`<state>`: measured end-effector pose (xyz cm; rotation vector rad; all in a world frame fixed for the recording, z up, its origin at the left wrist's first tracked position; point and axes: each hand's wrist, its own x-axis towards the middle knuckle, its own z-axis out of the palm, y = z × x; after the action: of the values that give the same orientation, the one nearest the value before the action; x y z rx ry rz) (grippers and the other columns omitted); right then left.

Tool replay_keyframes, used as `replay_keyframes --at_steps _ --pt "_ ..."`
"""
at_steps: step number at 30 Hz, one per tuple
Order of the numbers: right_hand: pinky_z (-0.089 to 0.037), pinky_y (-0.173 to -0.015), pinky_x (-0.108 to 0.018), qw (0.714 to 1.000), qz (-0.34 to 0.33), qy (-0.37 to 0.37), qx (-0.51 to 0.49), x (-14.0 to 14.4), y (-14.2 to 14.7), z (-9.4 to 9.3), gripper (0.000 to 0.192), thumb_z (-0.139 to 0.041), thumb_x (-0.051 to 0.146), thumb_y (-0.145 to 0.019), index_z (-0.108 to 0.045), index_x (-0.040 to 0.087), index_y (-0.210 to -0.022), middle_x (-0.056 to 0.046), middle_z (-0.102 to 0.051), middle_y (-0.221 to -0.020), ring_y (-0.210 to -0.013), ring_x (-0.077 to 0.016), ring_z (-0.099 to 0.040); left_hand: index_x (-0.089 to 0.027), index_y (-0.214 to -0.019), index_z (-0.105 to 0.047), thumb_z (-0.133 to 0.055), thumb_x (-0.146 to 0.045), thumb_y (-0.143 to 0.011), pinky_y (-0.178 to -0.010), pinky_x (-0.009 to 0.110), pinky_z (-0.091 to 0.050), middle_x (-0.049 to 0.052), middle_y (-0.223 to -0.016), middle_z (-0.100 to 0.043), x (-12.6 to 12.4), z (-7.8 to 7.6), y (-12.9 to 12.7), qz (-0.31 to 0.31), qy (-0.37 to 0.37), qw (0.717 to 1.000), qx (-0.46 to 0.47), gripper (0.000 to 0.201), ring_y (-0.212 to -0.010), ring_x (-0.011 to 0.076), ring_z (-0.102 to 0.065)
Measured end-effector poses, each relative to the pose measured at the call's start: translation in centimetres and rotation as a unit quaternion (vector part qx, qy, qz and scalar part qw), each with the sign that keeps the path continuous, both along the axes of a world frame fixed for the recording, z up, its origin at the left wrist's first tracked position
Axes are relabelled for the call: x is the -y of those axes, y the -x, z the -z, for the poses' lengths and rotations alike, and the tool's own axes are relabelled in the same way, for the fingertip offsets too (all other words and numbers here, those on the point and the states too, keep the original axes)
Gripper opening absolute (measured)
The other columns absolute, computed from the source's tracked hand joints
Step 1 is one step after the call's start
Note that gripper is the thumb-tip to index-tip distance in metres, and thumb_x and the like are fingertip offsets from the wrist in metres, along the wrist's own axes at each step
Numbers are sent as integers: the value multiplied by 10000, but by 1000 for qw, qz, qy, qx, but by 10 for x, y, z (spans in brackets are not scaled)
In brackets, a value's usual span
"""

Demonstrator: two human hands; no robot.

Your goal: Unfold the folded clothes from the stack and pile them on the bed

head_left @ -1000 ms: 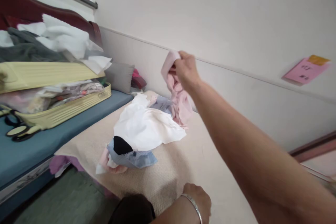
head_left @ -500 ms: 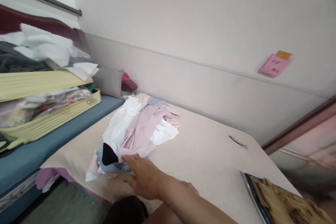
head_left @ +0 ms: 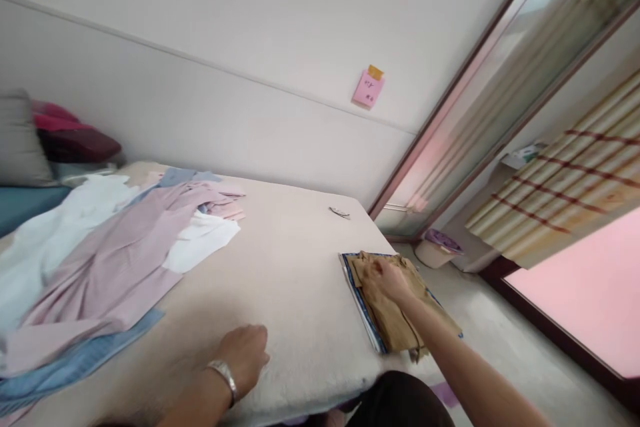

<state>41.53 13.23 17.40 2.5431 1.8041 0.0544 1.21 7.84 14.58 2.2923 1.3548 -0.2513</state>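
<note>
My right hand [head_left: 391, 280] is on a folded brown garment [head_left: 395, 323], its fingers pinched together on the cloth near the upper end. That garment lies on top of a flat stack with a dark blue patterned edge [head_left: 361, 300]. My left hand [head_left: 244, 355], a silver bracelet on its wrist, is over the beige bed cover [head_left: 295, 280] with its fingers curled in and nothing seen in them. To its left lies a loose heap of clothes: a pale pink garment [head_left: 120, 247], a white one [head_left: 65, 213] and a light blue one [head_left: 80, 360].
A pair of glasses [head_left: 340, 213] lies on the far part of the bed. Behind is a white wall with a pink note [head_left: 369, 88]. A grey pillow [head_left: 23, 140] stands at the left. On the floor at the right is a bin [head_left: 436, 252], beside a checked curtain [head_left: 565, 180].
The view has turned right. My right hand has moved from the clothes heap to the folded brown garment and closed on it. My left hand now shows over the bed.
</note>
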Motion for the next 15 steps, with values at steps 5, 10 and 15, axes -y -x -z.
replay_keyframes --at_steps 5,10,15 --pt "-425 -869 -323 998 8 29 55 -26 -67 2 551 -486 62 -832 -543 137 -1375 -197 -636 -1241 -1117 -264 -619 -161 -1289 -588 -496 -283 -862 -921 486 -499 167 -1184 -695 -11 15 -7 -27 3 999 -45 453 -1096 354 -662" --pt "-421 -867 -320 994 -33 49 92 -39 -76 14 375 -518 68 -805 -687 166 -1126 -165 -627 -1202 -1173 -275 -558 -128 -1405 -504 -471 -323 -874 -948 475 -478 184 -1211 -680 -19 26 -7 -29 18 998 -44 566 -1122 347 -647" --pt "-396 -902 -323 990 -70 36 113 -17 -79 10 365 -458 70 -848 -679 173 -1119 -152 -636 -1191 -1177 -264 -547 -140 -1355 -542 -471 -315 -875 -922 461 -478 173 -1187 -689 -18 24 -6 -32 10 999 -40 516 -1096 341 -655"
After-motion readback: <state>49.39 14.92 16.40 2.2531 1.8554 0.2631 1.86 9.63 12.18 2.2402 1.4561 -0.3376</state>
